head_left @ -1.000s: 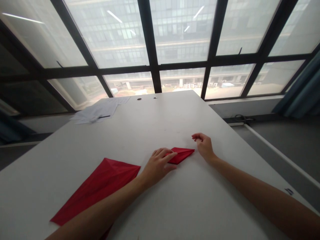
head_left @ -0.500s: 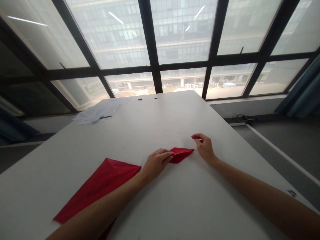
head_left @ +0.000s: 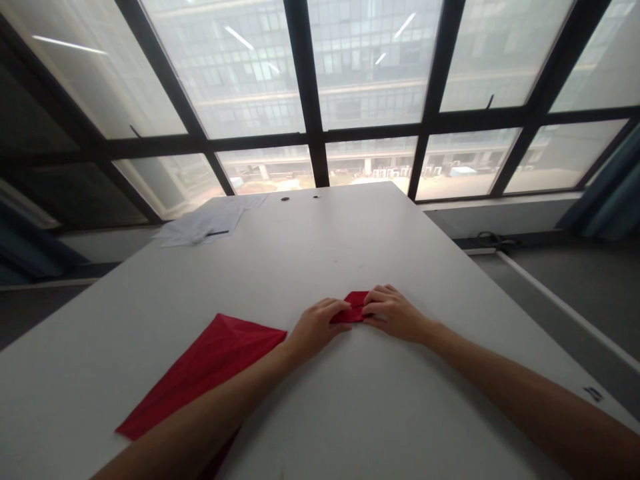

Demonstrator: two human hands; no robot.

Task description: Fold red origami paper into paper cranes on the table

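Note:
A small folded piece of red paper [head_left: 356, 305] lies on the white table [head_left: 320, 253], with a crease line along its middle. My left hand [head_left: 320, 323] grips its left end, fingers on top and thumb at the near edge. At the opposite end, my right hand [head_left: 393, 312] is closed over the paper, its fingertips covering the right point. Left of my hands rests a larger sheet of red paper [head_left: 200, 367], flat and folded to a point on its right. My left forearm hides part of that sheet.
White papers [head_left: 205, 223] lie at the table's far left with a black pen [head_left: 217, 233] on them. A small dark mark [head_left: 593, 394] sits near the right edge. Windows with dark frames stand beyond the table, and a cable [head_left: 497, 240] is on the floor at right.
My right hand has come down and left from beside the small folded paper and now holds its right end. My left hand stays on the left end. The view has shifted slightly.

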